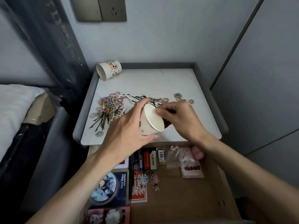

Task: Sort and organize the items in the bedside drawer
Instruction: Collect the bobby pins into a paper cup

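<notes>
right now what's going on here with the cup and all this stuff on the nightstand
A person's left hand grips a tilted paper cup over the nightstand top; the right hand is curled at its rim, and what it pinches is unclear. Hair ties and bobby pins lie heaped on the top, a second cup on its side at the back. The drawer below stands open with boxes and keychains.
</notes>
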{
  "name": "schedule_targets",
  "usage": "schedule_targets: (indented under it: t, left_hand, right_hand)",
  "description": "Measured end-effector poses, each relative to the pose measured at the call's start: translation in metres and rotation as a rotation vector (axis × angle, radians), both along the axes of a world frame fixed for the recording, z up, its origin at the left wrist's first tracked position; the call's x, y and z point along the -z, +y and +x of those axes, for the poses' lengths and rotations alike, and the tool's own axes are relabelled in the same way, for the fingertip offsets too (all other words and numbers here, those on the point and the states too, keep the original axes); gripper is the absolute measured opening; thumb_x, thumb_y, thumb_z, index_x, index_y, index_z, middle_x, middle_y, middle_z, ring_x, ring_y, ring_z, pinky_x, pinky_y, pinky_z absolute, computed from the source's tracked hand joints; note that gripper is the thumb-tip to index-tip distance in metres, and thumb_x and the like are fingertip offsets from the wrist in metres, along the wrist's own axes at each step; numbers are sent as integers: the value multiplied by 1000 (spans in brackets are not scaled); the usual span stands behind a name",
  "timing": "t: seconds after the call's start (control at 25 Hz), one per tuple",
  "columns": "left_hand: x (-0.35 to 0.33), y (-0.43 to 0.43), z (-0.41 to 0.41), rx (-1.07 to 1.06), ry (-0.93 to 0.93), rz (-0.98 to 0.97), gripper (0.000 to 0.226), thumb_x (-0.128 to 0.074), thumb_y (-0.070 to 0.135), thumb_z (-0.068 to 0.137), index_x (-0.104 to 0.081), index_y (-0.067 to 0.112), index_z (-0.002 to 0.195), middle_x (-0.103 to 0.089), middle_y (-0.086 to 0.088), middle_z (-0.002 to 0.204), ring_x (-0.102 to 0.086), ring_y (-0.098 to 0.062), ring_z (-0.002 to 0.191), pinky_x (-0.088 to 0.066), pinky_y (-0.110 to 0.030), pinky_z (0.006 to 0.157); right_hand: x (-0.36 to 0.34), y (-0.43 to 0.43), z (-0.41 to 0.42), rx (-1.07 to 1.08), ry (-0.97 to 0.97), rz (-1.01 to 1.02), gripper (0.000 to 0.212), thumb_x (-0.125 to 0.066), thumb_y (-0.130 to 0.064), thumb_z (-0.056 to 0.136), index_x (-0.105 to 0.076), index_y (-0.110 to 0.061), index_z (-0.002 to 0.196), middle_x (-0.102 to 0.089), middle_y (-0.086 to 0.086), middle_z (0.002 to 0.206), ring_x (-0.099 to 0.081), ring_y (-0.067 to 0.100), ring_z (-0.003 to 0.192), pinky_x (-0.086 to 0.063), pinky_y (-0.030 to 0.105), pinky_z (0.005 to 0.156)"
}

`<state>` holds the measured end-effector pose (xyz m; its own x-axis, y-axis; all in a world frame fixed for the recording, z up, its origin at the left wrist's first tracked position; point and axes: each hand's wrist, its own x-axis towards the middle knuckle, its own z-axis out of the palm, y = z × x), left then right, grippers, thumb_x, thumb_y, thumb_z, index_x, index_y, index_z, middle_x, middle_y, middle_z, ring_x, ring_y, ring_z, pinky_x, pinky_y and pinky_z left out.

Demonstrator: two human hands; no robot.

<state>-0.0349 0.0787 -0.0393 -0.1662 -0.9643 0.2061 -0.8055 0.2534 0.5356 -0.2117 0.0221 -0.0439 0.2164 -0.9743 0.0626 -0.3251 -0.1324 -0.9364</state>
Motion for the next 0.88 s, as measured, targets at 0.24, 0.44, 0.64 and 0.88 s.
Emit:
schedule_targets:
  t: [0.24,0.44,0.64,0.88]
  left_hand:
    - [-6,-4,20,-118,-122,67,89,-80,50,73,-24,37,141,-48,18,86,-48,2,62,-31,-10,46]
    - [-1,-12,22,-147,-77,116,84,-79,53,72,-27,35,135,-47,13,106,-53,-7,74,-35,-15,55]
    - [0,-14,17,-135,-18,99,84,-80,52,71,-28,34,134,-45,15,105,-53,-12,84,-47,-25,71]
    - [1,-24,13,-133,37,135,84,-80,53,70,-28,37,134,-44,18,108,-52,-12,90,-50,-28,78]
  right_hand:
    - [40,-46,-27,83,664,-174,24,-72,-25,86,-72,-26,110,-62,2,118,-62,12,84,-50,34,80]
    - [56,-59,-36,99,683,-165,14,-71,-21,87,-72,-17,100,-61,4,106,-59,24,96,-40,28,78]
    - [49,-58,-48,220,444,-92,5,-70,-15,88,-72,-13,85,-70,-3,73,-68,12,64,-55,31,68]
    - [46,-66,-66,374,616,-137,19,-70,-20,90,-73,-13,106,-70,3,103,-63,13,80,-42,14,70]
